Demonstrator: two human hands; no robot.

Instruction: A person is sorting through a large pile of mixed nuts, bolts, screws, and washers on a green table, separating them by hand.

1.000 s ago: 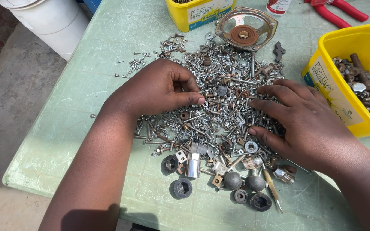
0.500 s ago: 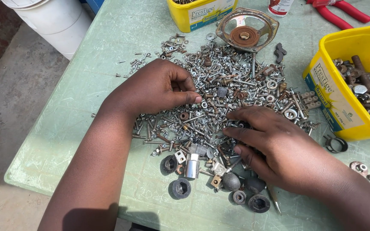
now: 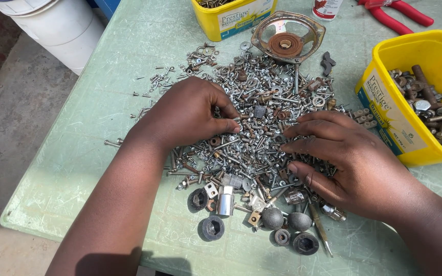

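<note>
A wide heap of small screws, nuts and washers [image 3: 262, 107] covers the middle of a pale green table [image 3: 93, 128]. My left hand [image 3: 185, 112] rests on the heap's left side, thumb and fingers pinched together at some small screws. My right hand [image 3: 349, 158] lies flat on the right part of the heap, fingers spread and pointing left. Neither hand has lifted anything clear of the pile. Dark round sockets and knobs [image 3: 282, 225] lie at the heap's near edge.
A yellow tub of rusty bolts [image 3: 410, 138] stands at the right. Another yellow tub [image 3: 231, 20] stands at the back. A rusty round metal frame [image 3: 287, 36] lies beyond the heap, red-handled pliers [image 3: 395, 13] at the far right. A white bucket [image 3: 52, 25] stands off the table's left.
My right hand has slid left over the heap, dipped toward its near edge half a second ago, and now lies flat mid-right. My left hand has hardly moved.
</note>
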